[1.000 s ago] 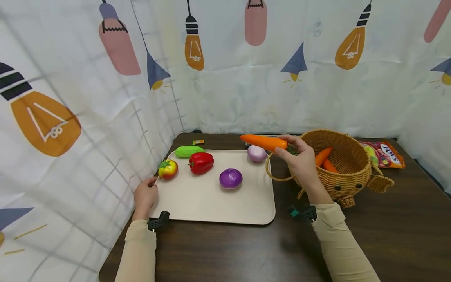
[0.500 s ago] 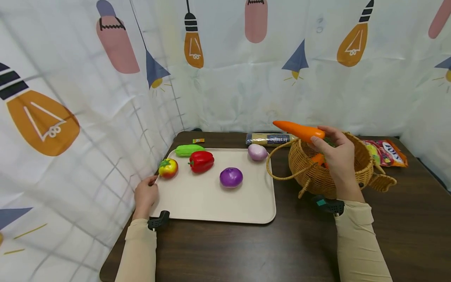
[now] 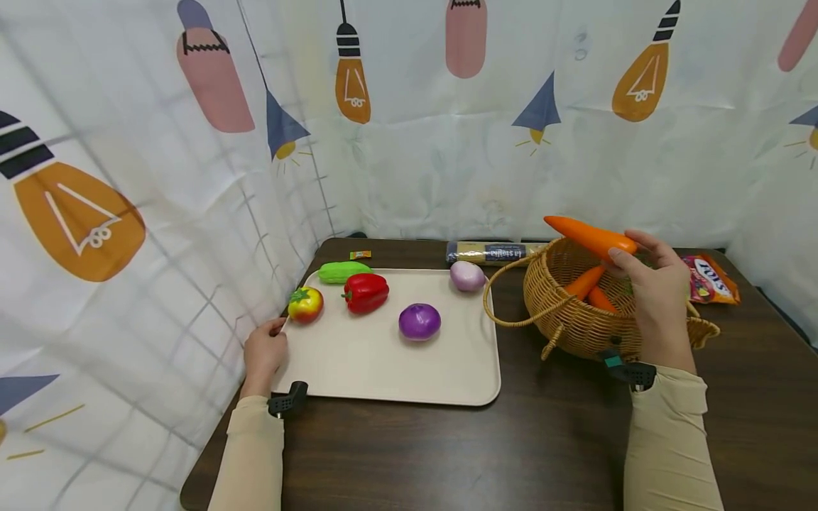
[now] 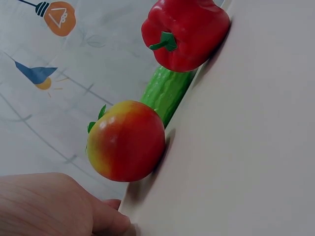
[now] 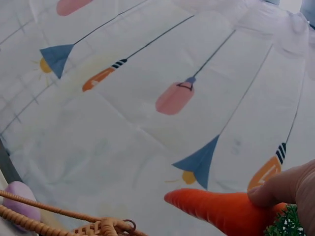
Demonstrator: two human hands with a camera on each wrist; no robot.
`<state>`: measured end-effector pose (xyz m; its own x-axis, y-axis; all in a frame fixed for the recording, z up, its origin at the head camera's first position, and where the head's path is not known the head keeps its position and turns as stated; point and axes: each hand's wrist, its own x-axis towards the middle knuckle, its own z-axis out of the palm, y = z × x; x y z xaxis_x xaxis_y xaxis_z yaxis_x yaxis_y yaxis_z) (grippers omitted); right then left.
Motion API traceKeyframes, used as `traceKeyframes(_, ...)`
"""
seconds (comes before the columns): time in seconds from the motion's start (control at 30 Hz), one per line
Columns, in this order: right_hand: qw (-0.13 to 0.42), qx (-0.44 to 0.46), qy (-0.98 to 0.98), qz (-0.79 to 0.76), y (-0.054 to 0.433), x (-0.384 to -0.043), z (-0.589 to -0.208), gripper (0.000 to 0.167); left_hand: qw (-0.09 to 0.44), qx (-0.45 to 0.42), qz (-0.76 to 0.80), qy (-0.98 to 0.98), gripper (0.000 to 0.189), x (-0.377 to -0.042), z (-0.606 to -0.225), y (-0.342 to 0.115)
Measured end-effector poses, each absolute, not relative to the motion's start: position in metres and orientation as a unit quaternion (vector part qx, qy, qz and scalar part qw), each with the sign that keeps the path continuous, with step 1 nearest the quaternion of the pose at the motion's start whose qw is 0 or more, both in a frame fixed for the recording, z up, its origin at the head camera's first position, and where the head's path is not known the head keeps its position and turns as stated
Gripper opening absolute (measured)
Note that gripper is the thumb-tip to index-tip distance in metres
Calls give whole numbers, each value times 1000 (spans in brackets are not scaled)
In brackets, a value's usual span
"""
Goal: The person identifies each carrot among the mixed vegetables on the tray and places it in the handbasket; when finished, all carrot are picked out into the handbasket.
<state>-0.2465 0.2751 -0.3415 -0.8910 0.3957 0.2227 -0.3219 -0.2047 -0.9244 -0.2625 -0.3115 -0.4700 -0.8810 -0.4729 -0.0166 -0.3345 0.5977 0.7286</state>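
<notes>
My right hand (image 3: 661, 291) holds a carrot (image 3: 588, 234) by its thick end, above the wicker basket (image 3: 562, 330). In the right wrist view the thumb presses on the carrot (image 5: 211, 206), beside its green top. Two more carrots (image 3: 584, 282) lie inside the basket. At the left edge of the beige tray (image 3: 377, 376), my left hand (image 3: 263, 358) grips the rim, with the thumb on top in the left wrist view. Nearest to that hand is a red-yellow tomato (image 4: 129, 142). A red bell pepper (image 3: 366, 293), a green cucumber (image 3: 344, 272), and a purple round vegetable (image 3: 419, 322) are also on the tray.
A pale purple onion (image 3: 467, 276) sits at the tray's far right corner. Behind it lies a gold and blue packet (image 3: 488, 252). The basket's handle (image 3: 511, 323) reaches toward the tray. A red candy bag (image 3: 711, 280) and a small wrapper (image 3: 360, 255) lie near the back.
My right hand has carried the carrot rightward, from beside the tray's right edge to over the basket. The left hand has stayed on the tray rim.
</notes>
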Motion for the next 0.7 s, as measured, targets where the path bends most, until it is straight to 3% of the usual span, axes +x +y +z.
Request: traceKeyframes(0.7, 223, -110, -564, 787, 304, -243, -346, 40, 90, 228, -391, -887, 43, -262, -470, -312)
